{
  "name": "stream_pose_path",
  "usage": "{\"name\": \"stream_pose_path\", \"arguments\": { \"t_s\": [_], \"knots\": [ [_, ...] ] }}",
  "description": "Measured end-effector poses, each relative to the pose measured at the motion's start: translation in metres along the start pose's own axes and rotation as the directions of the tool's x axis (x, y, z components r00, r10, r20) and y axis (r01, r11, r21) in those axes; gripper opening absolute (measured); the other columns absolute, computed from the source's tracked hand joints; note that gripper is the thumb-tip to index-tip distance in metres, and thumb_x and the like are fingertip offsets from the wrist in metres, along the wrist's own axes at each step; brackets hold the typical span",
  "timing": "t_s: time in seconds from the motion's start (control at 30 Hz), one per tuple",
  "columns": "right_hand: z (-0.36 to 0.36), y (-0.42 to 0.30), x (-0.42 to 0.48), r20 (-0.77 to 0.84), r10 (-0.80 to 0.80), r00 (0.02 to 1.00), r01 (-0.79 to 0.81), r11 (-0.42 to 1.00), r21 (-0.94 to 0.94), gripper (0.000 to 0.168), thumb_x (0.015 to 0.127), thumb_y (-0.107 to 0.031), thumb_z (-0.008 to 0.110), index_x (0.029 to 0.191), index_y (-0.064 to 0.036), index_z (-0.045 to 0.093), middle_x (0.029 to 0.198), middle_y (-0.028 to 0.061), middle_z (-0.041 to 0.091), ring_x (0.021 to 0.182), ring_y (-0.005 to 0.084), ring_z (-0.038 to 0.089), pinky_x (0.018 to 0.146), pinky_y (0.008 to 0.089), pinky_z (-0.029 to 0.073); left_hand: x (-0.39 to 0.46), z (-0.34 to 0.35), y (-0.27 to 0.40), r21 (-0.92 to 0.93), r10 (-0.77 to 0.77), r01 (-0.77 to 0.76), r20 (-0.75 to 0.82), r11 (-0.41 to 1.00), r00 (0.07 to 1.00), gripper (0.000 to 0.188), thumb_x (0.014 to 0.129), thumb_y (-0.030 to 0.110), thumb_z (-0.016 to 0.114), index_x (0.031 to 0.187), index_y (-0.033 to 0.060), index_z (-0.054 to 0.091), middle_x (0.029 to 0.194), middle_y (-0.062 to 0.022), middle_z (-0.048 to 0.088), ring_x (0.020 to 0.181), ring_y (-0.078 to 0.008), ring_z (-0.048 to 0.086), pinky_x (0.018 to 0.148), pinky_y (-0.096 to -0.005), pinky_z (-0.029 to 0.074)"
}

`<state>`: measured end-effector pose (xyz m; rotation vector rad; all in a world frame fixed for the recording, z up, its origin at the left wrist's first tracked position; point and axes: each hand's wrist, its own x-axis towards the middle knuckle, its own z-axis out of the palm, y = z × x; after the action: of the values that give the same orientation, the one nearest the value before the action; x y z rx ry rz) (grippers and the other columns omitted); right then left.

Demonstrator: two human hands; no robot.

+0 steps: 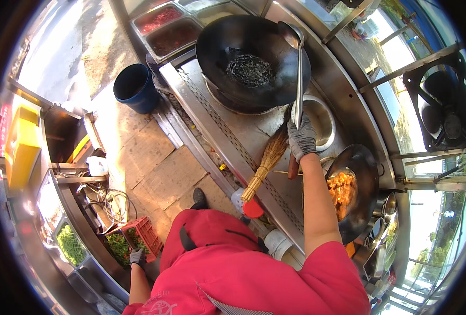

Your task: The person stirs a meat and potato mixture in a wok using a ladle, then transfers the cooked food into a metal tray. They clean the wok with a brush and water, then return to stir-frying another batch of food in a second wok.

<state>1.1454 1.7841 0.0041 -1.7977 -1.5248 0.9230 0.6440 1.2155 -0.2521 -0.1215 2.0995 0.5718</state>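
Note:
In a grey glove, my right hand grips the handle of a steel ladle, whose bowl rests inside the rim of a large black wok. Dark wet residue or liquid lies at the wok's bottom. Beside this hand a bamboo wok brush lies slanted across the steel stove top. A second wok, right of my forearm, holds orange-coated food pieces. My left hand, gloved too, is low at the left by a red plastic crate of green vegetables; what its fingers do cannot be made out.
A round metal pot is set in the counter behind my right hand. Steel trays of red food adjoin the large wok. A dark blue bucket stands left of the stove. Cables lie near the crate. A white bucket stands below the counter edge.

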Motion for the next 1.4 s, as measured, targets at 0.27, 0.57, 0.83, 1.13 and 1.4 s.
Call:
{"name": "stream_pose_path", "arguments": {
  "t_s": [0.27, 0.57, 0.83, 1.13, 1.4],
  "knots": [
    [0.028, -0.018, -0.035, 0.278, 0.312, 0.908, -0.415, 0.748, 0.517, 0.012, 0.080, -0.010, 0.060, 0.087, -0.007, 0.051, 0.059, 0.0020, 0.047, 0.041, 0.0111, 0.042, 0.034, 0.0278, 0.038, -0.005, 0.035, 0.102, 0.051, 0.127, -0.134, 0.124, 0.990, 0.984, 0.020, 0.080, 0.019, 0.060, 0.097, 0.0080, 0.058, 0.073, -0.0033, 0.058, 0.056, -0.0155, 0.053, 0.046, -0.0303, 0.042],
    [-0.069, 0.014, -0.166, 0.189, 0.313, 0.931, -0.365, 0.754, 0.546, 0.021, 0.083, -0.016, 0.058, 0.100, -0.005, 0.051, 0.064, 0.0032, 0.051, 0.047, 0.0109, 0.047, 0.038, 0.0277, 0.040, -0.004, 0.086, 0.166, 0.222, 0.051, -0.106, 0.240, 0.969, 0.969, 0.017, 0.079, 0.024, 0.063, 0.093, 0.0162, 0.057, 0.076, 0.0002, 0.053, 0.057, -0.0178, 0.049, 0.046, -0.0320, 0.039],
    [-0.183, 0.080, -0.350, -0.127, 0.603, 0.788, -0.567, 0.790, 0.232, 0.040, 0.084, -0.019, 0.059, 0.119, -0.005, 0.047, 0.067, 0.0030, 0.053, 0.044, 0.0088, 0.045, 0.039, 0.0242, 0.037, -0.030, 0.182, 0.233, 0.322, 0.176, -0.328, 0.421, 0.888, 0.890, 0.025, 0.081, 0.022, 0.061, 0.102, 0.0089, 0.057, 0.077, -0.0037, 0.057, 0.057, -0.0179, 0.052, 0.043, -0.0287, 0.039],
    [-0.248, 0.158, -0.505, -0.172, 0.769, 0.616, -0.784, 0.577, -0.231, 0.052, 0.083, -0.028, 0.055, 0.129, -0.010, 0.038, 0.100, 0.0187, 0.060, 0.088, 0.0335, 0.059, 0.075, 0.0411, 0.046, -0.116, 0.292, 0.267, 0.412, 0.241, -0.507, 0.545, 0.757, 0.803, 0.023, 0.082, 0.020, 0.060, 0.102, 0.0101, 0.058, 0.081, -0.0011, 0.057, 0.059, -0.0142, 0.051, 0.049, -0.0286, 0.041],
    [-0.238, 0.226, -0.501, -0.161, 0.666, 0.728, -0.674, 0.651, -0.349, 0.057, 0.083, -0.041, 0.052, 0.131, -0.016, 0.037, 0.109, 0.0228, 0.056, 0.101, 0.0394, 0.054, 0.086, 0.0440, 0.042, -0.128, 0.283, 0.258, 0.445, 0.245, -0.485, 0.494, 0.753, 0.834, 0.025, 0.082, 0.021, 0.060, 0.104, 0.0087, 0.058, 0.077, -0.0024, 0.057, 0.059, -0.0144, 0.051, 0.049, -0.0286, 0.040]
  ]
}}
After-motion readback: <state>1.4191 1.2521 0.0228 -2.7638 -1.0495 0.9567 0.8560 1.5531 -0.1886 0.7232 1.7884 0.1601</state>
